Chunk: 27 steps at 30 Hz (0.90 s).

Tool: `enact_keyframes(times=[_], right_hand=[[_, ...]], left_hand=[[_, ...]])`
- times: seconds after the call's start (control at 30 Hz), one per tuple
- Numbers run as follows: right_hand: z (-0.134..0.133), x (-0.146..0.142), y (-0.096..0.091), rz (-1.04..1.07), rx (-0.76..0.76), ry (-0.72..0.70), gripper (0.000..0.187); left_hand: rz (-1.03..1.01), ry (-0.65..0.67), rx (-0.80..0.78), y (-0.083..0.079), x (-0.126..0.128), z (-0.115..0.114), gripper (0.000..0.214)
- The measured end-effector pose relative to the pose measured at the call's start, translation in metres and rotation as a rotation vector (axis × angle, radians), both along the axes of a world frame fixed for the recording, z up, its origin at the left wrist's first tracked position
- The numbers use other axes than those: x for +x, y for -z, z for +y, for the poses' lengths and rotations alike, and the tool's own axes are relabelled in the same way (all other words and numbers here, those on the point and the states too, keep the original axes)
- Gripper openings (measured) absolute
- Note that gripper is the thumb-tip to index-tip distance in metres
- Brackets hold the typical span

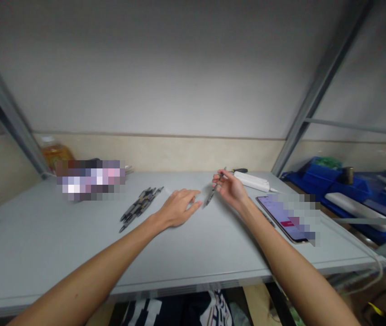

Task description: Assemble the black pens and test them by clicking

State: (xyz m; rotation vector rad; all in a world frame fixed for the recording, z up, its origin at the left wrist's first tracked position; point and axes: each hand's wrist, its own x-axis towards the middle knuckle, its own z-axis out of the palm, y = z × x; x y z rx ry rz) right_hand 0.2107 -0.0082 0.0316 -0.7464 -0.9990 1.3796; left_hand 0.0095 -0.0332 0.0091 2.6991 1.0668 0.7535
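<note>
Pen (211,196) pinched near its upper end by the right hand (231,190), slanting over the tabletop (193,253) beside the unladen left hand (178,208); a light, steady fingertip hold should best control its tilt.

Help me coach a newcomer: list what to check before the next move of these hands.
1. Right hand grips the pen: ok, held in its fingers.
2. Left hand free: ok, no pen seen in it.
3. Pile of pens clear of that hand: ok, it lies apart, to its left.
4. Pile neatly ordered: not ok, pens overlap with uneven ends.
5. Phone lying on the desk: ok, right of the right forearm.
6. Writing tip out or retracted: cannot tell, too blurred.
</note>
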Motion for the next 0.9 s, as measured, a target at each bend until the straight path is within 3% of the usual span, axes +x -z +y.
enact_keyframes(times=[0.2,0.33,0.7,0.9], right_hand=[[0.003,0.016,0.003,0.026,-0.050,-0.120,0.036],[0.002,0.018,0.003,0.018,-0.091,-0.191,0.035],[-0.004,0.016,-0.003,0.041,-0.139,-0.222,0.033],[-0.003,0.015,-0.003,0.164,-0.212,-0.254,0.035]], left_hand=[[-0.016,-0.092,-0.069,0.003,-0.004,0.006,0.037],[-0.005,-0.099,-0.066,0.004,-0.003,0.007,0.035],[0.047,-0.112,-0.035,0.008,-0.003,0.009,0.036],[0.043,-0.107,-0.026,0.009,-0.003,0.010,0.035]])
